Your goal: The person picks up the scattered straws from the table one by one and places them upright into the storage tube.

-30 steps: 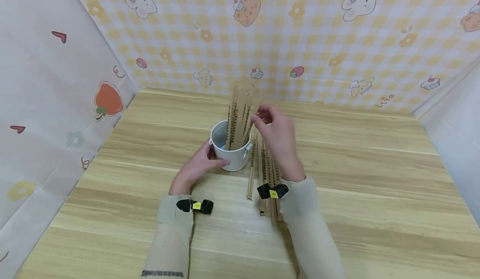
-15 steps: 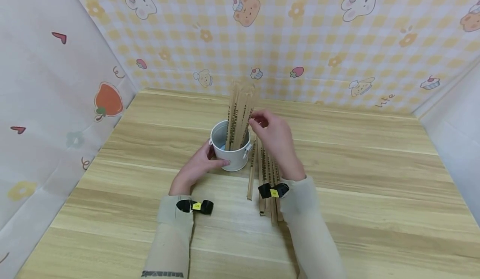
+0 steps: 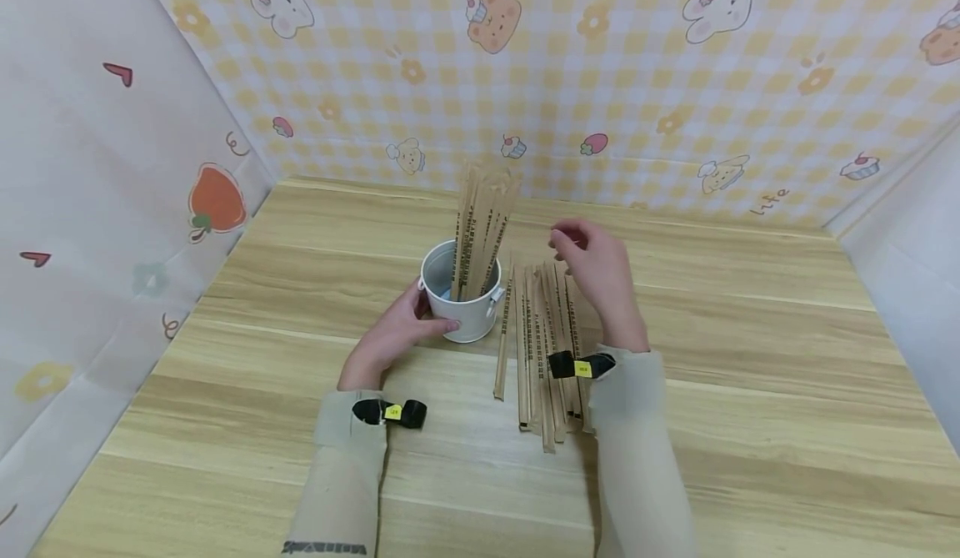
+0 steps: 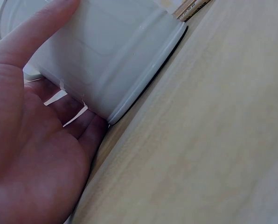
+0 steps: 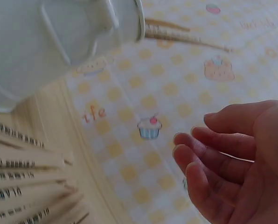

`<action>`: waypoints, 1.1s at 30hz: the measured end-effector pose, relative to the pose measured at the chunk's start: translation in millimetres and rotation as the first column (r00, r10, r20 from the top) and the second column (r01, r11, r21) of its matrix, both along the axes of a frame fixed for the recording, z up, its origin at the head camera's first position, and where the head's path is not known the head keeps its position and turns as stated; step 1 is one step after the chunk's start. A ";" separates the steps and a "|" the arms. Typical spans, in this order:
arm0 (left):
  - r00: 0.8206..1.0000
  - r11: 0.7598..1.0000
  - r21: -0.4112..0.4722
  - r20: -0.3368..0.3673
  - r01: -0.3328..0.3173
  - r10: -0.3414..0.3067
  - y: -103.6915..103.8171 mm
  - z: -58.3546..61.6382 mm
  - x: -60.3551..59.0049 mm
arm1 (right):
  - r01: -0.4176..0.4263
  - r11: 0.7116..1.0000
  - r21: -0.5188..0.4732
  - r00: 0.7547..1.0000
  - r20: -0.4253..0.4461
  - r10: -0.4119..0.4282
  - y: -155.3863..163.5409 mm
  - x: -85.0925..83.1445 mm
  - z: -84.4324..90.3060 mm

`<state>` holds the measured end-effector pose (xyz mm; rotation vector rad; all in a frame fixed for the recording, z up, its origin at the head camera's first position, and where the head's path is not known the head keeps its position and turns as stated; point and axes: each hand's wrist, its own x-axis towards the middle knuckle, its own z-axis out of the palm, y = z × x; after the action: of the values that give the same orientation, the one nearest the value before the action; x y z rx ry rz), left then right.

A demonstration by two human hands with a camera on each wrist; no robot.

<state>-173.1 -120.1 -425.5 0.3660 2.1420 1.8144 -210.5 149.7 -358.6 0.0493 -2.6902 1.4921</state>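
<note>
A small white metal bucket (image 3: 459, 306) stands on the wooden table (image 3: 735, 374) with several paper-wrapped chopsticks (image 3: 480, 224) upright in it. My left hand (image 3: 397, 329) grips the bucket's near left side; in the left wrist view the fingers (image 4: 34, 35) curl round the bucket wall (image 4: 115, 56). More wrapped chopsticks (image 3: 543, 349) lie in a row on the table just right of the bucket. My right hand (image 3: 596, 270) hovers over their far ends, fingers loosely curled and holding nothing; the right wrist view shows the empty hand (image 5: 232, 163) beside the bucket (image 5: 50, 42).
Patterned paper walls (image 3: 600, 82) close in the table at the back and on both sides. Bare wood stretches to the right of the lying chopsticks and along the near edge.
My right hand let go of a chopstick at the bucket and moved right, away from it. The left hand and bucket stayed still.
</note>
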 end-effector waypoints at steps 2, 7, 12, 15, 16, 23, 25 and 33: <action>1.000 1.000 -0.001 -0.003 0.001 -0.001 0.0 0.1 0.1 | 0.016 1.000 -0.012 1.000 0.021 -0.016 7.3 -3.2 -5.7; 1.000 1.000 -0.016 -0.002 -0.005 0.005 -0.5 0.2 0.3 | 0.057 0.998 -0.037 0.995 0.083 -0.054 23.1 -10.2 -21.6; 1.000 1.000 -0.017 0.004 -0.006 0.006 -0.7 0.7 1.2 | 0.074 0.996 -0.047 0.989 0.133 -0.067 32.7 -12.9 -30.2; 1.000 1.000 -0.019 0.009 -0.006 0.007 -0.8 1.1 1.5 | 0.063 0.998 -0.025 0.984 0.167 -0.058 35.7 -14.3 -32.7; 1.000 1.000 -0.018 0.008 -0.005 0.005 -0.9 1.1 1.5 | 0.057 0.998 -0.016 0.982 0.179 -0.054 36.5 -14.8 -33.3; 1.000 1.000 -0.014 0.004 0.003 -0.003 -0.9 0.8 1.2 | -0.018 0.990 0.141 0.966 0.258 -0.019 39.9 -15.1 -38.3; 1.000 1.000 -0.011 0.003 0.005 -0.004 -0.8 0.5 0.9 | -0.036 0.983 0.181 0.960 0.280 -0.016 40.1 -14.6 -40.8; 1.000 1.000 -0.009 0.003 0.006 -0.006 -0.2 1.3 0.7 | -0.106 0.963 0.250 0.938 0.346 0.013 33.3 -10.7 -45.6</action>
<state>-172.4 -120.3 -424.2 0.3669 2.1444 1.7998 -221.2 183.0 -404.2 -0.1292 -3.1796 1.2414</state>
